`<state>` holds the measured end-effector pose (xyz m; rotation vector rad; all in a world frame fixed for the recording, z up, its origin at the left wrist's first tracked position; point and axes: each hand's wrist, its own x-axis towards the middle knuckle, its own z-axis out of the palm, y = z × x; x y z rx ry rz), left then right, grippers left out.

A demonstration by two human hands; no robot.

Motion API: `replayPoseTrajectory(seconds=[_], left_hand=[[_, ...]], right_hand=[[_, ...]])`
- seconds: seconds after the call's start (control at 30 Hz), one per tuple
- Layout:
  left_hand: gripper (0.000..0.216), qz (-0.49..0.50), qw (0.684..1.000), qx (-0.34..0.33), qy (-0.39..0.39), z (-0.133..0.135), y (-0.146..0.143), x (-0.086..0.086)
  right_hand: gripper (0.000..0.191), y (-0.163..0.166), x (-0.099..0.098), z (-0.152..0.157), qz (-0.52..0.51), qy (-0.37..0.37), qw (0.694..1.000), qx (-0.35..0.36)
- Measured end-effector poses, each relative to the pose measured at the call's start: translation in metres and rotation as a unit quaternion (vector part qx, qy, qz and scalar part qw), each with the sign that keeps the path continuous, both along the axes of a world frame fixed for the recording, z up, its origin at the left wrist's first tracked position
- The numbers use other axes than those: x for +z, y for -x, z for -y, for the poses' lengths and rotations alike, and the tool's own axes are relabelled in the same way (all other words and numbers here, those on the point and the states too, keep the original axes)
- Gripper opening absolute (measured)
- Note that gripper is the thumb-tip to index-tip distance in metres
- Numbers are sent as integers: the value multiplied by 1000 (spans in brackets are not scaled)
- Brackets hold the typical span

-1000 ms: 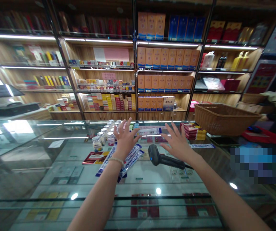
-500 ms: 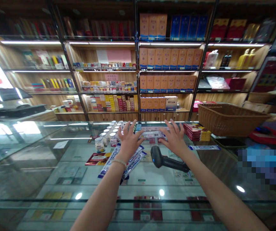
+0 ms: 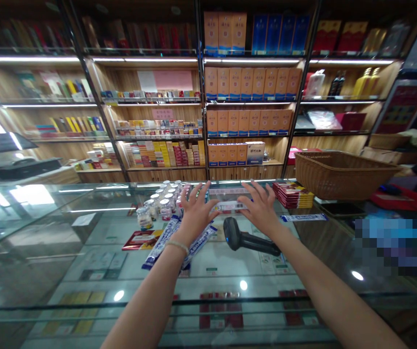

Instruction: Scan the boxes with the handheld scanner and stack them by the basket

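A slim white packet (image 3: 230, 206) with a barcode spans the gap between my hands above the glass counter. My left hand (image 3: 196, 208) has its thumb at the packet's left end, its other fingers raised. At the right end, my right hand (image 3: 261, 206) pinches it the same way. Below the right hand lies a black barcode scanner (image 3: 250, 238). Several blue-and-white slim packets (image 3: 163, 245) lie partly hidden under my left forearm, beside a dark red flat packet (image 3: 141, 239). Small white-capped jars (image 3: 165, 209) stand in a cluster left of my left hand.
A stack of red-and-yellow flat packets (image 3: 293, 195) stands right of my right hand, with one blue-and-white packet (image 3: 303, 217) in front. Behind it sits a wicker basket (image 3: 343, 174). Shelves of boxes (image 3: 247, 123) rise beyond the glass counter (image 3: 121, 276).
The packet between my hands has turned so its white barcode side shows more plainly. Both hands stay at its ends. The whole view has shifted slightly.
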<state>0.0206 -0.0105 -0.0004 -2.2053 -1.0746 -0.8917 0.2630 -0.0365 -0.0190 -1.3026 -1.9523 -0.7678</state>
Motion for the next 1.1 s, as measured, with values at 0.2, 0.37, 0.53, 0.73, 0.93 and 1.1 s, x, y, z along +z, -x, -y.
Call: replayPoseTrajectory(seconds=[0.2, 0.37, 0.53, 0.73, 0.93, 1.1], left_hand=[[23, -7, 1000, -6, -3, -1, -2, -3], [18, -9, 1000, -7, 2, 0, -3, -4], [17, -9, 1000, -8, 13, -1, -2, -4], [40, 31, 999, 8, 9, -1, -2, -3], [48, 35, 999, 17, -17, -1, -2, -4], [26, 37, 998, 22, -37, -3, -1, -7]], right_hand=[[14, 0, -1, -1, -4, -7, 1000, -7], [11, 1, 0, -1, -18, -25, 1000, 0], [12, 1, 1, 0, -42, -12, 999, -2], [13, -1, 0, 0, -80, 23, 996, 8], [15, -2, -2, -4, -124, 80, 989, 11], [21, -2, -5, -8, -138, 102, 985, 10]])
